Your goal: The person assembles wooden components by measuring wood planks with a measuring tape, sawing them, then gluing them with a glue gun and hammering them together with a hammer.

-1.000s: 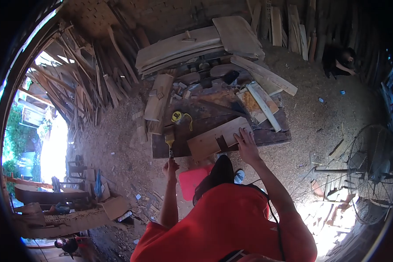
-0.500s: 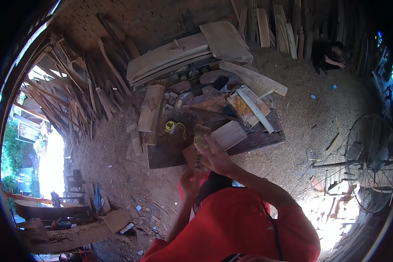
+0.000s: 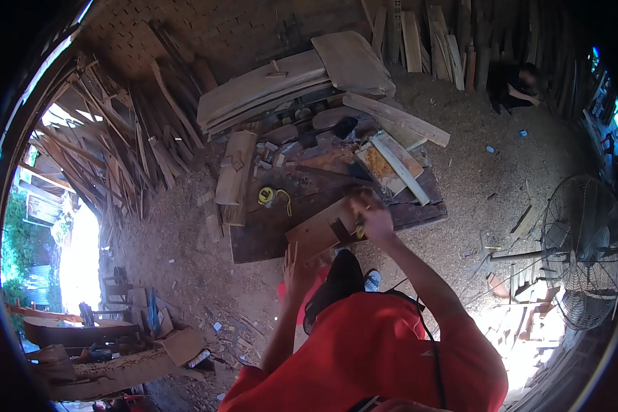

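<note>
A short wooden board [image 3: 312, 232] lies slanted across the front of the low dark worktable [image 3: 261, 240], with a dark patch near its middle. My left hand [image 3: 297, 273] is at the board's near left end, fingers stretched out against its edge. Over the board's right end, my right hand [image 3: 376, 221] is closed round a brownish block-like object [image 3: 364, 199], smeared by motion. Something yellow shows below those fingers; its kind cannot be made out. Left of the board on the table is a yellow tape measure [image 3: 266, 196] with a yellow strap.
Thick wood pieces [image 3: 235, 175] stand at the table's left edge. Pale strips [image 3: 402, 170] and offcuts lie at its right and back. Wide planks [image 3: 264, 93] are stacked behind. A caged fan [image 3: 580, 250] stands at right. A person [image 3: 518, 89] crouches at the back right.
My right hand has moved right along the board with the object. My left hand's fingers have straightened against the board's end. More of the board's surface shows.
</note>
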`<action>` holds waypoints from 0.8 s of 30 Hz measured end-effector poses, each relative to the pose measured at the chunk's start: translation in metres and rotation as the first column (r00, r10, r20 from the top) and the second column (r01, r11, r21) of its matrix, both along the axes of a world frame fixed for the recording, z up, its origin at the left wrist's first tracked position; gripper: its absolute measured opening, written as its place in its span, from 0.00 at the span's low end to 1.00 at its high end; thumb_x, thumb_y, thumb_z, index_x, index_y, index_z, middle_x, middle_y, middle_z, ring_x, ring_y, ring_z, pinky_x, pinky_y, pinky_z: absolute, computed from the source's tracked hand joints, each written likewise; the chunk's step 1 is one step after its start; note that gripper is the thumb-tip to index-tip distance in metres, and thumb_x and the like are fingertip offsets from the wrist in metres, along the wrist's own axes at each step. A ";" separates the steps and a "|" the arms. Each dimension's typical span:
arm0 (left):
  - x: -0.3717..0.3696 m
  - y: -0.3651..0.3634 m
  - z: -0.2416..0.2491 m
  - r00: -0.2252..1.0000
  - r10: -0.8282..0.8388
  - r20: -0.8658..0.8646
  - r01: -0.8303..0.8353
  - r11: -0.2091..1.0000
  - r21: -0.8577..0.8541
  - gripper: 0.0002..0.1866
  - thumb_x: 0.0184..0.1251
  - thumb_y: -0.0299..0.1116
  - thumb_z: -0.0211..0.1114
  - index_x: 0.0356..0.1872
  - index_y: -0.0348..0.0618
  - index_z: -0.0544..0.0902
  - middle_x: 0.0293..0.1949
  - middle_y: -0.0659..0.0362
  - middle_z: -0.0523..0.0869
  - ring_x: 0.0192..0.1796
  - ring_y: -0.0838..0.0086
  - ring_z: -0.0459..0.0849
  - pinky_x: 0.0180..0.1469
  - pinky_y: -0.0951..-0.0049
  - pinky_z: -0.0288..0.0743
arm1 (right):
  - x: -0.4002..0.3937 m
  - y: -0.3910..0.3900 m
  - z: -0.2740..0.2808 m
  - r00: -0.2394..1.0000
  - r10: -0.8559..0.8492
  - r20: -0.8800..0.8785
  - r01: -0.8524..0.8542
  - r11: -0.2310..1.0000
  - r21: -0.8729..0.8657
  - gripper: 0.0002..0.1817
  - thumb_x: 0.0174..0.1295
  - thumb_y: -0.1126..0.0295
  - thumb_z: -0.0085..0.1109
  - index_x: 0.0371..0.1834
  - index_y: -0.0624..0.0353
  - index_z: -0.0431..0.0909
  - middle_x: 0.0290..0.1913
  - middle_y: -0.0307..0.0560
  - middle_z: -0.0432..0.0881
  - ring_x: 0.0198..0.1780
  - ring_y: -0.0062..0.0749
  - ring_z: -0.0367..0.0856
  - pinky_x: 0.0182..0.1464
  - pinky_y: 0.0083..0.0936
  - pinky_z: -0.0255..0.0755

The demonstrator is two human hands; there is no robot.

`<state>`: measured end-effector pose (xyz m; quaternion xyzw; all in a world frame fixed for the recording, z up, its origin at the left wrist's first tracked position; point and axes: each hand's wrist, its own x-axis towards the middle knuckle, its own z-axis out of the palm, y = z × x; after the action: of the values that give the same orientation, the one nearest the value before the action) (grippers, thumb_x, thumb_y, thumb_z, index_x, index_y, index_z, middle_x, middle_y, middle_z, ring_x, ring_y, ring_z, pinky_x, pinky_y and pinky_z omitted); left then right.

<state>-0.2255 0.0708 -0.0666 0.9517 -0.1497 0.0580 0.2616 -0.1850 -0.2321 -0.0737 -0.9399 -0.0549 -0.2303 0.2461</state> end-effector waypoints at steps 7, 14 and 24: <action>-0.004 0.008 -0.030 0.990 -0.023 -0.141 0.016 0.998 -0.053 0.48 0.70 0.45 0.71 0.80 0.23 0.57 0.74 0.26 0.70 0.75 0.33 0.71 0.75 0.45 0.69 | -0.017 0.041 0.016 0.968 0.242 0.064 -0.241 0.970 -0.015 0.29 0.50 0.78 0.64 0.60 0.49 0.82 0.65 0.60 0.80 0.69 0.64 0.77 0.69 0.51 0.75; -0.002 0.012 -0.022 0.979 -0.038 -0.200 0.035 0.999 -0.020 0.47 0.70 0.44 0.70 0.79 0.22 0.58 0.76 0.28 0.69 0.71 0.35 0.77 0.69 0.48 0.77 | 0.002 0.040 0.024 0.965 -0.076 -0.253 0.056 0.995 -0.085 0.34 0.53 0.70 0.71 0.68 0.49 0.76 0.68 0.58 0.77 0.63 0.60 0.83 0.59 0.49 0.82; 0.000 0.020 -0.016 0.926 -0.004 -0.379 -0.031 0.996 -0.088 0.45 0.71 0.45 0.69 0.81 0.33 0.60 0.78 0.38 0.69 0.65 0.39 0.82 0.61 0.45 0.82 | -0.012 0.103 0.035 0.881 0.431 -0.197 -0.444 0.895 -0.027 0.31 0.60 0.63 0.65 0.71 0.49 0.76 0.58 0.54 0.82 0.54 0.47 0.87 0.53 0.41 0.85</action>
<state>-0.2253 0.0909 -0.0830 0.9330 -0.0871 -0.1180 0.3286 -0.1970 -0.1296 -0.0392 -0.9287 -0.2507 -0.0780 0.2620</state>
